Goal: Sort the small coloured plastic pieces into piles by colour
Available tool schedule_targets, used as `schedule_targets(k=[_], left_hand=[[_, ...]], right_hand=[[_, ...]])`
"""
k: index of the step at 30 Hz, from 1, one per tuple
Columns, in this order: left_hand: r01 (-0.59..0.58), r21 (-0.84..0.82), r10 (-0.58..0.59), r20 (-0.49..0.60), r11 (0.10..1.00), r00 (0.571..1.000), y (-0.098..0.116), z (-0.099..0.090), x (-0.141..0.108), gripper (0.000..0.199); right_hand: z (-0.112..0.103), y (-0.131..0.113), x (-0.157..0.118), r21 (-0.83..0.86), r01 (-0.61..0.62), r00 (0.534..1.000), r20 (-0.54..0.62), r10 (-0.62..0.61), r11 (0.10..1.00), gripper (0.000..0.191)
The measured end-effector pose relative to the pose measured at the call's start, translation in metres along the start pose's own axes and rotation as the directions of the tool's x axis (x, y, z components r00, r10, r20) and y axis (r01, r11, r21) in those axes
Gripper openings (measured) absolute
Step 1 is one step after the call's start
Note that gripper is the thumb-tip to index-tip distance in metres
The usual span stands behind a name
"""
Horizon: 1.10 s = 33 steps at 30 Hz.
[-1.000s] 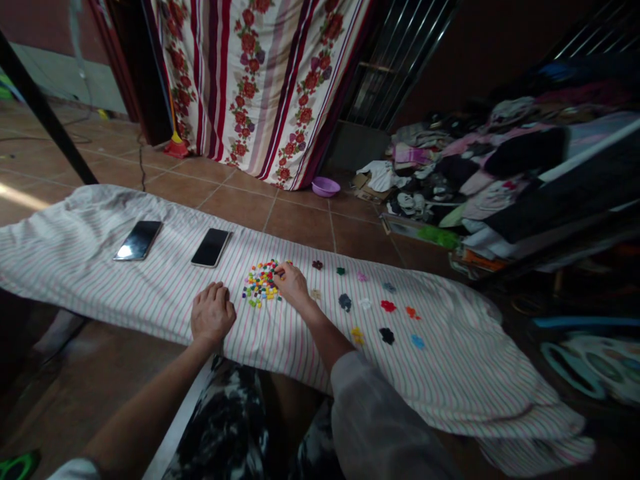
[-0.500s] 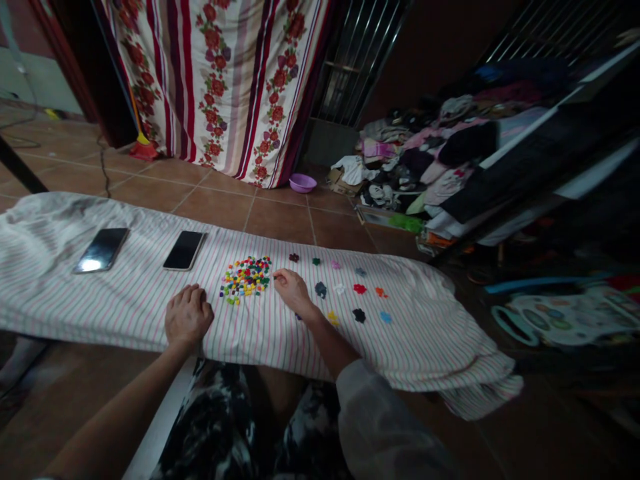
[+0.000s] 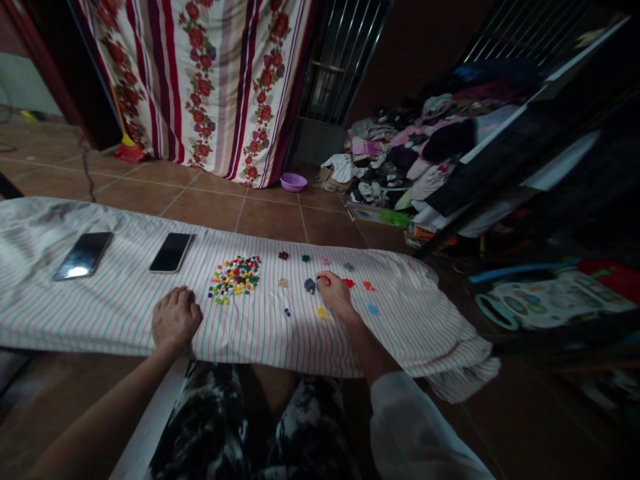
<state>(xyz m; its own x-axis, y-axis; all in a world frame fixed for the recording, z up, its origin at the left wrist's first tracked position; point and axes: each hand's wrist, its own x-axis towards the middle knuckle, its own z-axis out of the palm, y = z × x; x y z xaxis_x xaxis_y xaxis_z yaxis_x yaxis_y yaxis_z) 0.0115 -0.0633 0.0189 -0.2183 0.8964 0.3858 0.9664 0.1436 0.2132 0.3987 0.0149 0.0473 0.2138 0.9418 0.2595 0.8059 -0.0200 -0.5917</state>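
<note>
My right hand (image 3: 336,295) pinches a small dark cube (image 3: 319,278) between thumb and forefinger, just beside a heap of dark grey cubes (image 3: 311,286). It partly covers the groups under it. To the left lies a mixed heap of small coloured cubes (image 3: 235,279). Around my right hand are little one-colour groups: beige cubes (image 3: 283,283), yellow cubes (image 3: 321,313), red cubes (image 3: 349,284), orange cubes (image 3: 369,286) and light blue cubes (image 3: 373,310). My left hand (image 3: 176,320) rests on the striped cloth (image 3: 250,340), holding nothing, its fingers loosely bent and slightly apart.
Two phones, a dark phone (image 3: 84,255) and a light-edged phone (image 3: 171,253), lie on the cloth at left. Beyond the cloth are a purple basin (image 3: 293,182), a flowered curtain (image 3: 225,87), a red broom (image 3: 130,150) and a heap of clothes (image 3: 400,150).
My right hand has moved right, from beside the mixed heap to the dark grey group, uncovering the beige cubes. My left hand stays on the cloth. The view has shifted slightly.
</note>
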Motion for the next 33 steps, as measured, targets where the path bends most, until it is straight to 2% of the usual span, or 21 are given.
schedule_targets(k=[16,22,28,33], left_hand=[[0.013,0.027,-0.013,0.03,1.0,0.999,0.003,-0.003,-0.001,0.035],[0.014,0.014,-0.015,0.051,1.0,0.999,0.004,-0.008,-0.001,0.033],[0.03,-0.009,-0.03,0.06,1.0,0.998,0.007,-0.011,-0.001,0.033],[0.029,-0.008,-0.028,0.067,1.0,0.997,0.007,-0.011,-0.002,0.034]], right_hand=[[-0.007,0.026,-0.016,0.079,-0.064,0.998,0.004,0.064,0.995,0.028],[-0.027,0.054,-0.024,0.09,-0.082,0.994,-0.062,0.088,0.993,0.029],[-0.052,0.085,-0.04,0.03,-0.174,0.977,-0.12,0.176,0.984,0.033],[-0.055,0.097,-0.052,0.024,-0.199,0.972,-0.12,0.201,0.98,0.033]])
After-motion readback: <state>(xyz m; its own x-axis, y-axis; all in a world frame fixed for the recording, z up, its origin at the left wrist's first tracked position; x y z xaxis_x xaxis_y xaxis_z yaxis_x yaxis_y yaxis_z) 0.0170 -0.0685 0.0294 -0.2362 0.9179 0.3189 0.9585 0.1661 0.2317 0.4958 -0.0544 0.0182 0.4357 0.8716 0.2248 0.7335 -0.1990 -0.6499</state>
